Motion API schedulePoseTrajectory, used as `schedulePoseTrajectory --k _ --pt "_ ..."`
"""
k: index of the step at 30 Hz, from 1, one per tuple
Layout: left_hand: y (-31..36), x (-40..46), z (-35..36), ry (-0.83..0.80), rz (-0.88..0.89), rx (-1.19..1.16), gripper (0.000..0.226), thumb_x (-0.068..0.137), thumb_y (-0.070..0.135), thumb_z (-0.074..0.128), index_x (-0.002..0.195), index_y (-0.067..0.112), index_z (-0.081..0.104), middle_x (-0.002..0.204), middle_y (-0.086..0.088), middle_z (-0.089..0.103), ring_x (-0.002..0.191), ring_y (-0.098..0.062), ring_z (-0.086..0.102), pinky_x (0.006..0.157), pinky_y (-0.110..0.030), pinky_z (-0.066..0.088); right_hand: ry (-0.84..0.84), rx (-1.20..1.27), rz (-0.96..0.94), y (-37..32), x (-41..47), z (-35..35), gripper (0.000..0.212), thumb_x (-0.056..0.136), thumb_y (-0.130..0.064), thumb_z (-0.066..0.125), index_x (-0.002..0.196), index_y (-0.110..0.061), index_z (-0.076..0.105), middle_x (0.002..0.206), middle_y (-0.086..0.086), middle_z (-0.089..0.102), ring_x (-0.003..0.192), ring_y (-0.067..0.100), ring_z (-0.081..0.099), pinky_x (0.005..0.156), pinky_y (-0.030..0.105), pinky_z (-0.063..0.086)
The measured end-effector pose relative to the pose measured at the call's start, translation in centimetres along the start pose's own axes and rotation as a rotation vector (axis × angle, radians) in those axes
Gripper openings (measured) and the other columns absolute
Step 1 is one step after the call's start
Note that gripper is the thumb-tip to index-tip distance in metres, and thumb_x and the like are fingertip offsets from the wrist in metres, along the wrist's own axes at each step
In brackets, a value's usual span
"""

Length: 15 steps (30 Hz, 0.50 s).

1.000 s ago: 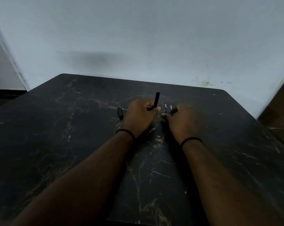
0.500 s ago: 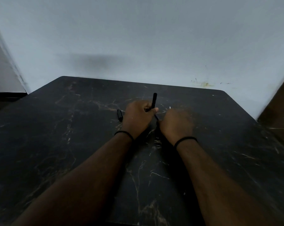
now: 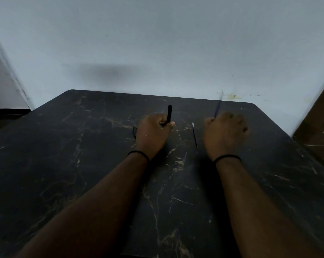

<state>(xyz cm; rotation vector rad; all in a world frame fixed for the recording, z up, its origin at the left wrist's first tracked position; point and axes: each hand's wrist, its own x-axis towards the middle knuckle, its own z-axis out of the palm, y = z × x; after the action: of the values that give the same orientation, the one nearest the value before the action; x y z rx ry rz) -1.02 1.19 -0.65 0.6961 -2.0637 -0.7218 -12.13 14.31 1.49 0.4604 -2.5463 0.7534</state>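
Left hand [image 3: 152, 135] and right hand [image 3: 224, 135] reach forward side by side, well apart, over a broad dark table [image 3: 64, 164] veined like marble. The table fills most of the view and meets a plain pale wall [image 3: 157, 43] at its far edge. Both forearms are bare, each with a thin black wristband [image 3: 139, 153] at the wrist.

The left hand is clenched around a black pen barrel [image 3: 169, 113]. It holds the barrel upright near the middle of the table, and the upper end pokes out above the thumb.

The right hand, blurred by motion, pinches a thin blue refill [image 3: 218, 107] between curled fingers. The refill slants up and away toward the wall, clear of the barrel.

A second refill [image 3: 194, 135] lies flat on the table between the two hands, touching neither, its pale end pointing away from the person. A small dark piece [image 3: 134, 131], possibly the pen's cap or end plug, lies on the table just beside the left hand's outer edge. It is too dim to identify with certainty.

The work looks about halfway through. The pen appears to be taken apart, with a refill out of the barrel. It cannot be told whether the held refill is the old one or the replacement. Probably still to do are sliding a refill into the barrel and closing the pen with the loose piece.
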Motion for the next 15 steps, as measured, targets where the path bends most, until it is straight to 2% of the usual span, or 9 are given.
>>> schedulePoseTrajectory --k 3,8,10,12,13,15 --pt "0.0 0.0 -0.1 -0.008 -0.003 -0.006 0.021 0.087 0.032 0.072 0.084 0.011 0.075 0.073 -0.002 0.07 0.067 -0.019 0.066 0.066 -0.04 0.057 -0.153 0.025 0.189 2.7 1.4 0.5 0.045 0.095 -0.031 0.051 0.121 0.004 0.059 0.128 0.03 0.055 0.118 0.045 0.053 0.104 0.049 0.04" --pt "-0.1 -0.1 -0.1 -0.011 -0.014 -0.005 0.019 0.087 0.033 0.073 0.084 0.014 0.075 0.074 0.001 0.071 0.066 -0.016 0.066 0.067 -0.041 0.058 -0.244 0.18 0.136 2.0 1.1 1.4 0.04 0.092 -0.026 0.049 0.114 0.005 0.063 0.116 0.026 0.065 0.108 0.043 0.062 0.094 0.049 0.051" --pt "0.0 -0.1 -0.1 -0.014 -0.027 -0.007 0.019 0.087 0.033 0.073 0.084 0.014 0.075 0.075 0.001 0.071 0.067 -0.015 0.067 0.068 -0.041 0.059 -0.275 0.22 0.067 1.2 0.8 1.7 0.032 0.089 -0.023 0.05 0.101 0.003 0.067 0.101 0.022 0.069 0.095 0.039 0.065 0.084 0.046 0.055" --pt "0.0 -0.1 -0.2 -0.018 -0.029 -0.004 0.018 0.087 0.033 0.073 0.084 0.016 0.075 0.076 0.003 0.072 0.068 -0.013 0.067 0.069 -0.041 0.059 -0.291 0.268 0.019 0.7 0.6 2.1 0.023 0.086 -0.02 0.053 0.082 -0.001 0.066 0.077 0.014 0.065 0.074 0.033 0.065 0.062 0.036 0.053" --pt "0.0 0.0 -0.2 -0.02 -0.026 -0.001 0.017 0.087 0.033 0.073 0.084 0.016 0.075 0.076 0.003 0.072 0.068 -0.013 0.067 0.069 -0.041 0.059 -0.276 0.286 -0.002 0.5 0.6 2.3 0.022 0.085 -0.019 0.053 0.074 -0.003 0.063 0.066 0.009 0.059 0.061 0.027 0.061 0.051 0.029 0.044" --pt "0.0 0.0 -0.2 -0.026 -0.022 -0.002 0.017 0.087 0.032 0.072 0.085 0.015 0.075 0.077 0.002 0.073 0.07 -0.014 0.068 0.07 -0.042 0.059 -0.19 0.337 -0.012 0.4 0.6 2.5 0.022 0.088 -0.02 0.052 0.073 -0.005 0.059 0.059 0.003 0.05 0.049 0.018 0.05 0.044 0.024 0.029"
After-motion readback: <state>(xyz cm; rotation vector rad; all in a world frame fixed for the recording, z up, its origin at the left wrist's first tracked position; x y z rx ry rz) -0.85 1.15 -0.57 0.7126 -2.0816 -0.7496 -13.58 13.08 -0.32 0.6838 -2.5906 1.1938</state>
